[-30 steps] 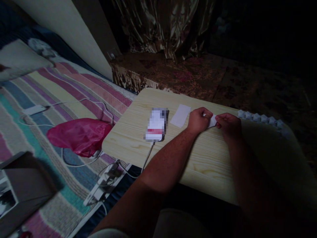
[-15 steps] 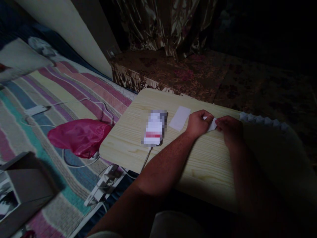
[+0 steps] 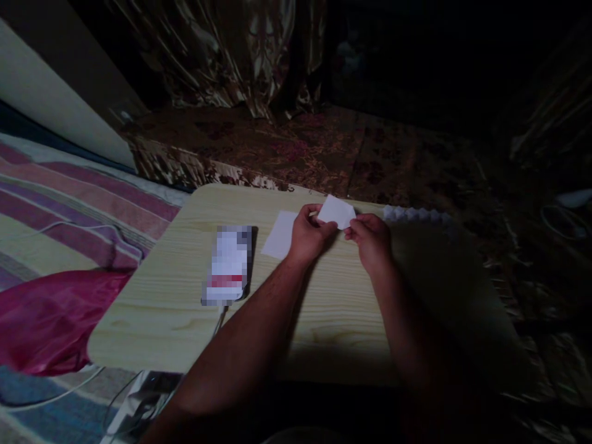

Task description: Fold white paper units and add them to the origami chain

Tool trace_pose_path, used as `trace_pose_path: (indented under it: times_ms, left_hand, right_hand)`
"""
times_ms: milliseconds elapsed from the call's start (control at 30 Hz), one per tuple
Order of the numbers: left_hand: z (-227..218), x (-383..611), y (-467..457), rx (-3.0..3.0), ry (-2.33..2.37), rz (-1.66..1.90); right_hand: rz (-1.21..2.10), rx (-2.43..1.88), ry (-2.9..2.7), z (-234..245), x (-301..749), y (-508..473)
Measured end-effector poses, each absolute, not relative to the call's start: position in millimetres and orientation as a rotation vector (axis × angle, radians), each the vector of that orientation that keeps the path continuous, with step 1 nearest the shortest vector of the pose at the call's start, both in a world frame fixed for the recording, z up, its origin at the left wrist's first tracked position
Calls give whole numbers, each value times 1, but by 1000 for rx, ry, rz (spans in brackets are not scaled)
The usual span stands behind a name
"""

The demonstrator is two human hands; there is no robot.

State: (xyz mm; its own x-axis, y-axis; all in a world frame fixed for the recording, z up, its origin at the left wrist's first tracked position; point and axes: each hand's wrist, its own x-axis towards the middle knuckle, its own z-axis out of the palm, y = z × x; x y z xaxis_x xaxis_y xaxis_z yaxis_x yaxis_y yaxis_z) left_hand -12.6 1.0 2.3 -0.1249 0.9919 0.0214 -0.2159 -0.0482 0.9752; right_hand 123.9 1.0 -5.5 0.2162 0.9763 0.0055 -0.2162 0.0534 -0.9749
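Note:
Between my two hands is a small white piece of paper, held up just over the wooden table. My left hand grips its left and lower edge, thumb in front. At its lower right corner, my right hand pinches the paper between thumb and fingers. A flat white paper sheet lies on the table just left of my left hand, partly covered by it. Farther left rests a phone with a blurred screen and a cable plugged into its lower end.
A row of small white folded pieces runs along the table's far right edge. A pink bag lies on the striped bed to the left. Below the table's left corner sits a white power strip with cables.
The view has swung right, so the table appears farther left. The paper in my hands is raised and turned, showing more of its white face; both hands still hold it.

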Motion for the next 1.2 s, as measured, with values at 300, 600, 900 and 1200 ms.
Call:
trace_pose_path:
  times_ms: [300,600,900,1200]
  left_hand:
    - [0,-12,3,1144,1043,1314]
    - [-2,-13,5,1203,1077,1347]
    - [-4,-11,9,1207,1021,1375]
    - [-1,-9,11,1142,1036,1401]
  right_hand:
    - [1186,-1159,-1111,-1,134,-4]
    - [1234,-1197,-1244,-2,138,-10]
    - [1257,-1122,-1234,-2,142,-11]
    - [1293,-1136,-1314,0,143,-10]
